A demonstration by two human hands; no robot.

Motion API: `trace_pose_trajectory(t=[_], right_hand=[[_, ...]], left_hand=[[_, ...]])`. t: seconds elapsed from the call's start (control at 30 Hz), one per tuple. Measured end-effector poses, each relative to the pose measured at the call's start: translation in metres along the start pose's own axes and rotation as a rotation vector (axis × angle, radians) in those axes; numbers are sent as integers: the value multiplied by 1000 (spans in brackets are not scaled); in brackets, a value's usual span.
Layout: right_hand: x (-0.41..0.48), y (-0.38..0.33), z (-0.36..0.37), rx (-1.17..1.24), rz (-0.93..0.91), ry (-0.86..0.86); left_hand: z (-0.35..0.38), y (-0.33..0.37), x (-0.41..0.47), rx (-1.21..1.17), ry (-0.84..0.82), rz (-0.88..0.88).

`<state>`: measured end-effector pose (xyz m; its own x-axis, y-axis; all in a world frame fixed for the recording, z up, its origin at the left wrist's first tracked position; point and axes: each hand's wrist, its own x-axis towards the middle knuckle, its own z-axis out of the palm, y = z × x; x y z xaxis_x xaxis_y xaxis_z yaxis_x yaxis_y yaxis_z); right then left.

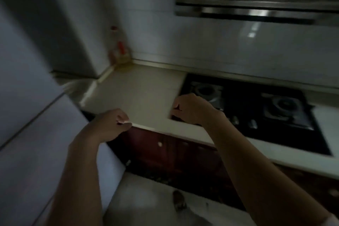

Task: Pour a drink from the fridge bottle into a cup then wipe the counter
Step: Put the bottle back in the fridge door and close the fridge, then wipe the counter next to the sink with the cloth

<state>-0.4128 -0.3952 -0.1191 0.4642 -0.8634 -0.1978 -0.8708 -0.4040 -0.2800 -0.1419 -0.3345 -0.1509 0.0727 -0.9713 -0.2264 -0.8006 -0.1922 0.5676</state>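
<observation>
Nothing here can be read. The red label on the bottle [117, 46] in the corner of the counter [139, 88] is just a blur.

Two hands [110, 124] [191, 109], two burners [207, 91] [286, 104], one bottle [117, 46], one fridge [36, 134], one counter [139, 93].

left hand [110, 124]: bare | right hand [190, 108]: bare | forearms: uncovered up to the elbows | sleeve [334, 220]: pale edge on right upper arm
</observation>
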Motion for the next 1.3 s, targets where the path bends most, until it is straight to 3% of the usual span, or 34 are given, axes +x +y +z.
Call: trace_pose_trajectory(t=[0.1,0.3,0.53,0.97,1.3], right_hand=[[-54,44,0,-12,149,-84],[-126,112,-3,112,358,118],[-183,204,-13,141,426,227],[-386,484,-36,227,748,307],[-442,622,-11,309,952,308]], left_hand=[[42,45,3,-7,-127,106],[90,145,1,78,-195,310],[160,279,4,252,-272,390],[375,568,-16,294,-469,649],[517,692,23,416,-646,714]])
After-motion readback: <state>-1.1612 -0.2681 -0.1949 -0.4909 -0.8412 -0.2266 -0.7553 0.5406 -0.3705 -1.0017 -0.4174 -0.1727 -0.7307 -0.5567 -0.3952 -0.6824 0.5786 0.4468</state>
